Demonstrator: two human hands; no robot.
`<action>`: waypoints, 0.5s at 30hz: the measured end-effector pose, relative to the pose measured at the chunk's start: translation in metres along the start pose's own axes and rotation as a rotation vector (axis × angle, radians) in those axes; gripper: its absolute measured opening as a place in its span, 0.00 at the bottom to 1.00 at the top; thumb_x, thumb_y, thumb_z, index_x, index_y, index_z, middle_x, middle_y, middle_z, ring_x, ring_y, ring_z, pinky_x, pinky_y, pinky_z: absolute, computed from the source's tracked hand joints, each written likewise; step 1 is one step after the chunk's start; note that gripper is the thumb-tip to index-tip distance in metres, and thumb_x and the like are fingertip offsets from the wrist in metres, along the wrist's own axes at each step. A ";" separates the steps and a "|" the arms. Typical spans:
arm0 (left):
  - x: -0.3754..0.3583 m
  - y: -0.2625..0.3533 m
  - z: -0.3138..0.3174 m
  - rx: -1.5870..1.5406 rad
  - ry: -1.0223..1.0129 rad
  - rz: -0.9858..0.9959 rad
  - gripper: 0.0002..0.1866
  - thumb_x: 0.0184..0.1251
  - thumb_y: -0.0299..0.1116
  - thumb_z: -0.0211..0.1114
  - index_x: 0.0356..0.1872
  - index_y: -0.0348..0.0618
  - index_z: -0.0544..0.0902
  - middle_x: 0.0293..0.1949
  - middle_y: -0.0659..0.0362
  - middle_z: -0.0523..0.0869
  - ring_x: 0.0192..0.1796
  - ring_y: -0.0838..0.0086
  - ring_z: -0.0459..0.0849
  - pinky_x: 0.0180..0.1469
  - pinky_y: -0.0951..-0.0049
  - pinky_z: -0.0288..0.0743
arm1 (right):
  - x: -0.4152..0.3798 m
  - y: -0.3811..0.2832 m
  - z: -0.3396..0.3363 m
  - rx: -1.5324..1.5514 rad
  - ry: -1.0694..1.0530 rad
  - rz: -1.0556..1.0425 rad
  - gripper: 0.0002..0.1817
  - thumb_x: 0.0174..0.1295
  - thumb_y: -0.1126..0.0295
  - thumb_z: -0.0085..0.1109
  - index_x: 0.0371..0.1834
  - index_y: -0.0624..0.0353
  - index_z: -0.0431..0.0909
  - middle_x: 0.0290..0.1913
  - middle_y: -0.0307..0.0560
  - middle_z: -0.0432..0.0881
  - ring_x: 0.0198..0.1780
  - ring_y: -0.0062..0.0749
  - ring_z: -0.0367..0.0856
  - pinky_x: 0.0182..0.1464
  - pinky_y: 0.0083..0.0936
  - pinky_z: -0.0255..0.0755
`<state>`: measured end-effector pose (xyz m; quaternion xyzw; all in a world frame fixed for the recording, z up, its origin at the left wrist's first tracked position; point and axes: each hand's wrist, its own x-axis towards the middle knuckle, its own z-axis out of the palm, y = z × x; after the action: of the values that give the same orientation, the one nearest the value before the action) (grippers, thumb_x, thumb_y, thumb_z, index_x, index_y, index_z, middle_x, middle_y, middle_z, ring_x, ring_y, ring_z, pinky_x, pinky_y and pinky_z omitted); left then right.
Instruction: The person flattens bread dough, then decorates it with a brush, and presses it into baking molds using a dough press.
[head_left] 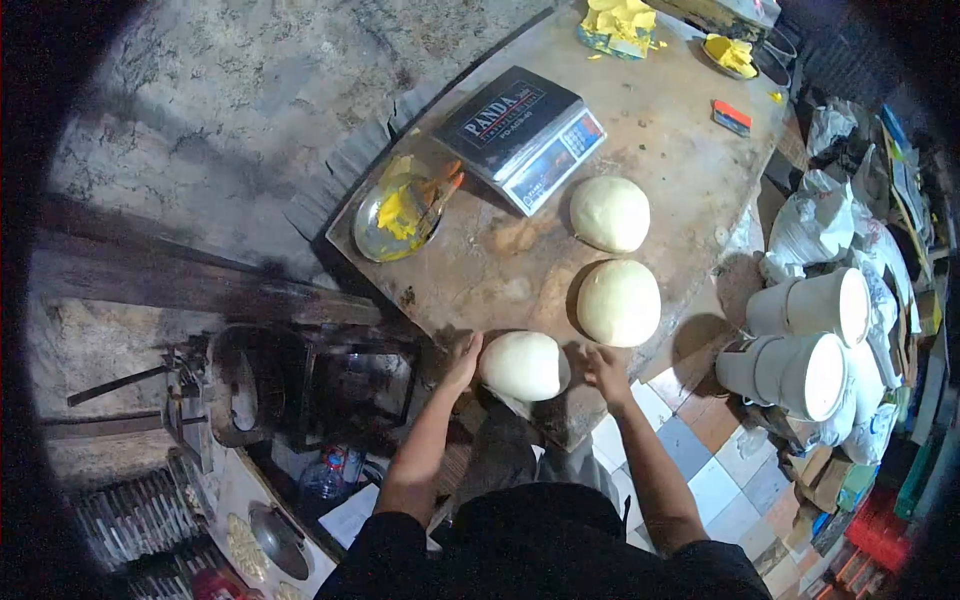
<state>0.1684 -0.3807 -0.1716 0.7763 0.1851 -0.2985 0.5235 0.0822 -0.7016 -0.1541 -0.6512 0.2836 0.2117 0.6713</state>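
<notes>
A round, smooth ball of pale dough (519,366) sits at the near corner of the table between my two hands. My left hand (464,361) is at its left side, fingers stretched out and the fingertips right at the dough's edge. On the other side, my right hand (602,371) is slightly apart from the dough, its fingers loosely open and a little blurred. Two more dough balls lie farther up the table: one (619,303) just beyond my right hand, and another (610,215) behind it, beside the black-topped digital scale (520,125).
A metal bowl (382,240) with yellow fat stands at the table's left edge. At the far end are more yellow fat (618,24), a small dish (731,55) and a red-and-blue box (732,117). White buckets (780,375) and plastic bags (815,220) crowd the right side.
</notes>
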 end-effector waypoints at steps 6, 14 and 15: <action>0.003 0.006 0.043 -0.054 -0.031 0.056 0.37 0.74 0.62 0.55 0.69 0.41 0.74 0.66 0.52 0.78 0.69 0.64 0.74 0.71 0.64 0.64 | -0.022 0.034 0.031 0.676 -0.389 0.242 0.46 0.71 0.32 0.39 0.81 0.54 0.50 0.79 0.53 0.58 0.78 0.46 0.57 0.75 0.49 0.55; -0.014 -0.041 0.026 -0.280 -0.404 -0.101 0.40 0.73 0.67 0.52 0.70 0.43 0.73 0.61 0.52 0.81 0.60 0.66 0.79 0.65 0.62 0.71 | -0.021 0.048 0.119 0.883 -0.441 0.222 0.42 0.71 0.34 0.44 0.77 0.55 0.60 0.74 0.53 0.68 0.72 0.46 0.68 0.74 0.51 0.60; -0.051 -0.053 0.025 -0.517 -0.430 0.220 0.35 0.74 0.63 0.53 0.67 0.44 0.75 0.55 0.55 0.84 0.53 0.68 0.82 0.58 0.63 0.76 | -0.031 0.054 0.123 0.881 -0.486 0.257 0.41 0.71 0.35 0.44 0.76 0.55 0.61 0.73 0.54 0.70 0.71 0.45 0.70 0.73 0.52 0.63</action>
<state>0.0911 -0.3825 -0.1823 0.5528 0.0553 -0.3405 0.7585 0.0360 -0.5729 -0.1757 -0.1988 0.2592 0.2982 0.8969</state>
